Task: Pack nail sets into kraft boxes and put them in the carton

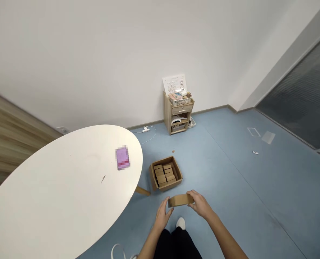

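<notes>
Small carton between two hands, above the floor

Small cardboard box (183,200) up in the air over the blue floor (216,172), in front of the wearer and on the near side of an open cardboard carton (173,184). Long face turned toward the camera; dark patch at its left end.

Right hand (200,205): grip clamped on the right end of the box, fingers on top, thumb beneath. Left hand (162,217): at the opposite end, thumb and fingers apart around the corner; cannot tell whether this grip presses on the cardboard.

Open carton rests on the floor, flap out on its left side. Inside: small brown boxes (161,178) in two rows, with bare space along the right.

To the left, a white rounded surface (76,201) on a wooden leg (143,191). On it: a purple item (122,156), pixelated, details unreadable; near it, a thin dark mark (103,178).

Against the wall: wooden cabinet (167,111) with a filled white basket (181,101) on top. Power strip (146,129) on the floor to its left. Floor at right: white frame (254,132), pale sheet (268,137). White shoe (181,223) below the hands.
</notes>
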`<state>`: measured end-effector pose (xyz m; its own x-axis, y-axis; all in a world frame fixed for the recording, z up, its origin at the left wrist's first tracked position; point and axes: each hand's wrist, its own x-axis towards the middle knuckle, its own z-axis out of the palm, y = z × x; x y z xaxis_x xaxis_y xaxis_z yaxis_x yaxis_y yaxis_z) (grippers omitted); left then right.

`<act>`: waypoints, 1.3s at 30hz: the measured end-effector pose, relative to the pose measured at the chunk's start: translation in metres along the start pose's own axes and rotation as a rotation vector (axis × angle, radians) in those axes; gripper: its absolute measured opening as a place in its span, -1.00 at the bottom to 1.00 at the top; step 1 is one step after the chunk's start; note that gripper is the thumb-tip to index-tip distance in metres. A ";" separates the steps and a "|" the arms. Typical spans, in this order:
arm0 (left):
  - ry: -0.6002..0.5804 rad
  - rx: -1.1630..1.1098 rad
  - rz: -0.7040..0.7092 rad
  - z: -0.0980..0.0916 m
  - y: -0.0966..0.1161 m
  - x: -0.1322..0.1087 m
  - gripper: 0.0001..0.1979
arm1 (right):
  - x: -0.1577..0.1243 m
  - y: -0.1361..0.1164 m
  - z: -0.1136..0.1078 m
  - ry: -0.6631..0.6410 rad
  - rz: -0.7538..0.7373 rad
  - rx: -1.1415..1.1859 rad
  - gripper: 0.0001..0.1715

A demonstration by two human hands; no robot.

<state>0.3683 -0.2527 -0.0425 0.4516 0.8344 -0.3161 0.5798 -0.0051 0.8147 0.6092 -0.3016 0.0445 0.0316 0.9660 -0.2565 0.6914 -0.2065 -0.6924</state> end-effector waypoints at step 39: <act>-0.193 0.534 -0.251 0.189 -0.373 0.368 -0.10 | 0.472 0.328 0.342 -0.076 0.003 -0.626 -0.26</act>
<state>0.4462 -0.0475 -0.5546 0.3430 0.7313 -0.5896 0.9210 -0.1384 0.3642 0.6041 0.0330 -0.5345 -0.0014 0.9472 -0.3207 0.9836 -0.0566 -0.1714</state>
